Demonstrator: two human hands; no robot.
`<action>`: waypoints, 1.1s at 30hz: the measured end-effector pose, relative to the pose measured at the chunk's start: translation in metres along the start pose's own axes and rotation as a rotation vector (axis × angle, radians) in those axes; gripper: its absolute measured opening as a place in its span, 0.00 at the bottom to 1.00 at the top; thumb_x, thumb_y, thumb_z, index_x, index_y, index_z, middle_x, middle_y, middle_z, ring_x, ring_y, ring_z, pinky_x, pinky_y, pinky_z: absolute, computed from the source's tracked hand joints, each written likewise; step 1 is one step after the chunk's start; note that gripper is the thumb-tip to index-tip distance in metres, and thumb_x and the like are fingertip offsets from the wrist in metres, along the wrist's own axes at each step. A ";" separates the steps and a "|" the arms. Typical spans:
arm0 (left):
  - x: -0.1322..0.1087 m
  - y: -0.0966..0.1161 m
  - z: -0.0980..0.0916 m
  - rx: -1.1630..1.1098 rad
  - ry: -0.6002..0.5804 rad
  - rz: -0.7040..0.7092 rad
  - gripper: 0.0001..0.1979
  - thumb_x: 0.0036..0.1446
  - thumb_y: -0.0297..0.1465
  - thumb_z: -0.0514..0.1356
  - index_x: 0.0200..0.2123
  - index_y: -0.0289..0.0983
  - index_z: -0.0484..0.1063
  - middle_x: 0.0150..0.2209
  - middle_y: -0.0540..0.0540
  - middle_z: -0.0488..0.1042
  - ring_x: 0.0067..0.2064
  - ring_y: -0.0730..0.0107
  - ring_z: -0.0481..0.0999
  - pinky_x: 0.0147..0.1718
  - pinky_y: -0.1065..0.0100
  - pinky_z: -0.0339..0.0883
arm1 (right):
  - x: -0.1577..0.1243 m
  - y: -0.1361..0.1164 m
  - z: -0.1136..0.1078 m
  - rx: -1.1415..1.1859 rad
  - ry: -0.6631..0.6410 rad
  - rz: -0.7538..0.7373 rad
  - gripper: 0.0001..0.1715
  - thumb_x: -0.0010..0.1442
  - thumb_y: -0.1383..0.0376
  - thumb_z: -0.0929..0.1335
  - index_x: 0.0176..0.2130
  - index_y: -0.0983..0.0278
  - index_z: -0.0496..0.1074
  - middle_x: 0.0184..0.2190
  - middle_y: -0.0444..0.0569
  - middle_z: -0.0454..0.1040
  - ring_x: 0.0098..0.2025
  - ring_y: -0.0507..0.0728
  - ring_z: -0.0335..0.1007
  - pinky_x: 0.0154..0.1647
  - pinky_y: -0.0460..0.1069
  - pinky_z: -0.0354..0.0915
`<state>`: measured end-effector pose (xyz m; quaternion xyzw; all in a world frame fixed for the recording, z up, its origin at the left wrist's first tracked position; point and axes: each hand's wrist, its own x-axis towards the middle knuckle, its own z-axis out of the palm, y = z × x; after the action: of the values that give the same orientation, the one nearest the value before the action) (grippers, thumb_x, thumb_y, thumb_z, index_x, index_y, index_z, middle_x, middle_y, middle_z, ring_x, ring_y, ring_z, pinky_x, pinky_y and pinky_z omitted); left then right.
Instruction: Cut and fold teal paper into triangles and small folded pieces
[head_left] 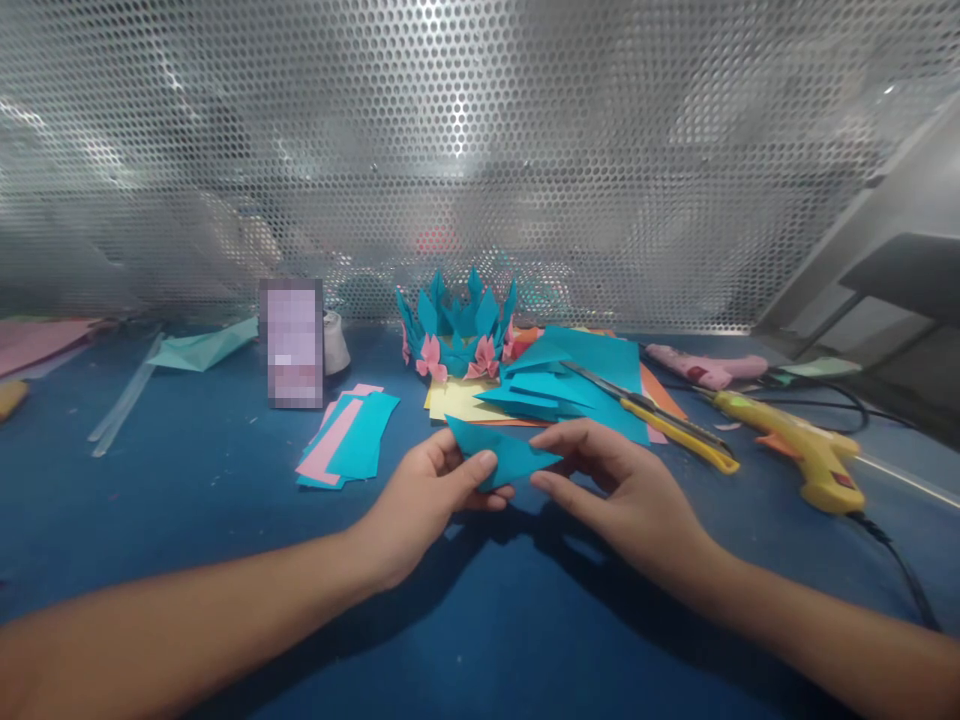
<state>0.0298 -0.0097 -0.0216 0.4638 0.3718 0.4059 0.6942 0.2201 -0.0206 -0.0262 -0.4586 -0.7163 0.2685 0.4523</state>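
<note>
A folded teal paper triangle [504, 452] is held just above the blue table between both hands. My left hand [427, 500] pinches its left end, thumb on top. My right hand [622, 485] pinches its right tip between thumb and fingers. Behind it lies a pile of teal, yellow and orange sheets [570, 385]. A teal paper crown with pink flowers [457, 330] stands further back.
Yellow-handled scissors [660, 420] lie on the sheets. A yellow glue gun [802, 450] and a pink one [705, 368] lie at the right with cables. Teal and pink paper strips [349, 440] lie left of centre. A perforated metal wall [480, 150] closes the back.
</note>
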 end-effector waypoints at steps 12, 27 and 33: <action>0.003 -0.004 -0.004 -0.074 0.024 0.002 0.09 0.52 0.33 0.64 0.34 0.35 0.70 0.24 0.55 0.68 0.30 0.77 0.72 0.40 0.67 0.71 | 0.008 -0.002 -0.008 -0.327 0.074 -0.329 0.05 0.56 0.66 0.69 0.36 0.60 0.75 0.35 0.49 0.74 0.38 0.57 0.71 0.38 0.52 0.68; 0.002 -0.002 -0.004 -0.052 0.042 -0.031 0.11 0.51 0.35 0.65 0.32 0.35 0.68 0.27 0.54 0.67 0.30 0.78 0.70 0.39 0.68 0.71 | 0.006 -0.002 -0.010 -0.271 -0.063 -0.443 0.05 0.56 0.68 0.69 0.37 0.59 0.74 0.36 0.48 0.74 0.40 0.56 0.70 0.41 0.52 0.67; 0.003 -0.004 -0.007 0.001 0.038 -0.038 0.13 0.51 0.36 0.64 0.30 0.36 0.64 0.25 0.56 0.64 0.30 0.77 0.73 0.36 0.70 0.70 | 0.007 0.000 -0.008 -0.259 -0.071 -0.352 0.03 0.55 0.66 0.70 0.33 0.59 0.74 0.36 0.48 0.73 0.41 0.56 0.70 0.43 0.52 0.66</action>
<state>0.0258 -0.0058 -0.0279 0.4493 0.3937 0.4012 0.6944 0.2265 -0.0148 -0.0202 -0.3711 -0.8291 0.1073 0.4041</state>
